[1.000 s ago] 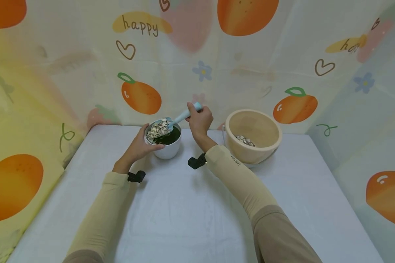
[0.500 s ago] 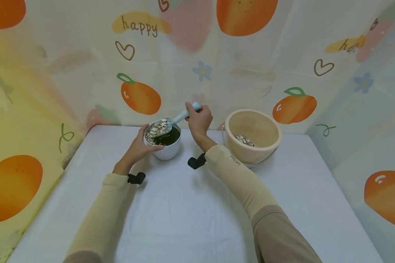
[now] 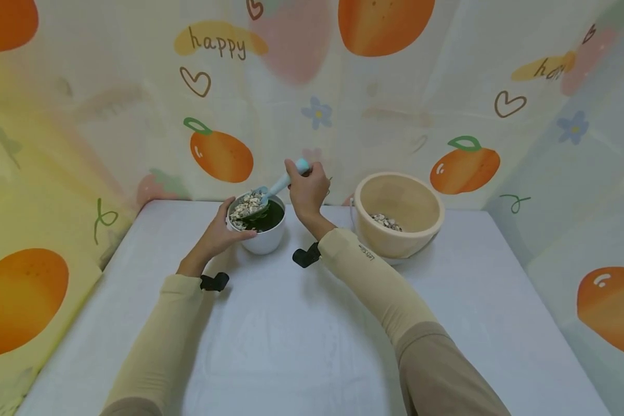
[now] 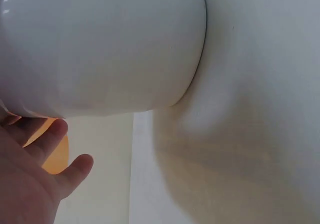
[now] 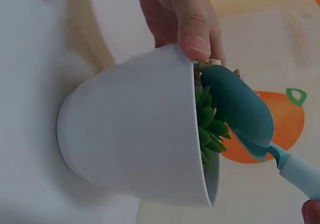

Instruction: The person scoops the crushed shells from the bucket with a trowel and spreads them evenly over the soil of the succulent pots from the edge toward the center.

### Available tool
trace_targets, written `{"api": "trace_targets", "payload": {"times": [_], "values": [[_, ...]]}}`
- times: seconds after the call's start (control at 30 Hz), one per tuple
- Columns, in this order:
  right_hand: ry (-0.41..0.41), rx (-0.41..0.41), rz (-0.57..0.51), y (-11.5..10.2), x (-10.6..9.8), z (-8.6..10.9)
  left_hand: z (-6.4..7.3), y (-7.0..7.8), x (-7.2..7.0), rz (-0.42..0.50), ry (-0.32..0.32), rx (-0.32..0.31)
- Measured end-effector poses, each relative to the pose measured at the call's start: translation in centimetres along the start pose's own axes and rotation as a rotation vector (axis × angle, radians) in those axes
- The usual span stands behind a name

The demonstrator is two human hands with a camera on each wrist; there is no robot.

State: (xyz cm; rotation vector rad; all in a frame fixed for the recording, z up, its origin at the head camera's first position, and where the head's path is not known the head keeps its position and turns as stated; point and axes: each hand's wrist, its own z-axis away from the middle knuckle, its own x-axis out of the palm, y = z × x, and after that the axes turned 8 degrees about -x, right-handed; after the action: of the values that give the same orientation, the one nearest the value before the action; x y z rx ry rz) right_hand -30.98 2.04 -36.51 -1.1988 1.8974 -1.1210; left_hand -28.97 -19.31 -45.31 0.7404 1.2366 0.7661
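A blue trowel [image 3: 277, 187], heaped with pale chips [image 3: 251, 204], tilts at the mouth of a white pot [image 3: 262, 242].
Fleshy green leaves [image 5: 212, 126] show beneath the blade; whether the blade touches the rim, I can't tell from here. The person's right hand [image 3: 309, 190] pinches the raised handle, while the left hand [image 3: 220, 236] holds the pot's side, thumb at the rim, so the two hands are apart. The pot stands upright near the back of a white-covered table [image 3: 291, 346]. To its right sits a beige bucket [image 3: 395, 247] with more chips inside, before a fruit-printed cloth [image 3: 364, 138].
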Motion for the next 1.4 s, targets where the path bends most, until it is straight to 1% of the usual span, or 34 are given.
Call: {"api": "trace_targets", "payload": {"times": [0.13, 0.27, 0.37, 0.53, 0.7, 0.83, 0.93, 1.1, 1.17, 1.4], "values": [[0.014, 0.033, -0.007, 0.3, -0.2, -0.1, 0.2, -0.1, 0.4, -0.007, 0.030, -0.016], [0.028, 0.061, -0.024, 0.7, -0.5, -0.3, 0.3, -0.2, 0.5, -0.026, 0.038, -0.016], [0.042, 0.068, -0.042, 0.9, -0.8, -0.5, 0.3, -0.1, 0.3, -0.039, 0.026, -0.004], [0.057, 0.071, -0.071, 1.1, -1.0, -0.6, 0.2, -0.1, 0.3, -0.027, 0.011, -0.012], [0.050, 0.060, -0.069, 0.9, -1.0, -0.5, 0.5, 0.0, 0.9, -0.005, 0.053, 0.004], [0.039, 0.042, -0.056, 0.5, -1.0, -0.5, 0.7, 0.1, 1.1, -0.019, 0.072, 0.022], [0.033, 0.030, -0.040, 0.3, -0.9, -0.4, 0.7, 0.2, 0.7, -0.038, 0.050, 0.007], [0.037, 0.010, -0.016, 0.2, -0.8, -0.4, 0.5, 0.5, -0.2, -0.060, -0.031, -0.024], [0.032, -0.003, -0.008, 0.2, -0.8, -0.3, 0.4, 0.6, -0.3, -0.059, -0.043, -0.027], [0.013, -0.036, 0.025, 0.0, -0.6, 0.0, 0.5, 0.1, 0.4, -0.031, 0.018, -0.038]]}}
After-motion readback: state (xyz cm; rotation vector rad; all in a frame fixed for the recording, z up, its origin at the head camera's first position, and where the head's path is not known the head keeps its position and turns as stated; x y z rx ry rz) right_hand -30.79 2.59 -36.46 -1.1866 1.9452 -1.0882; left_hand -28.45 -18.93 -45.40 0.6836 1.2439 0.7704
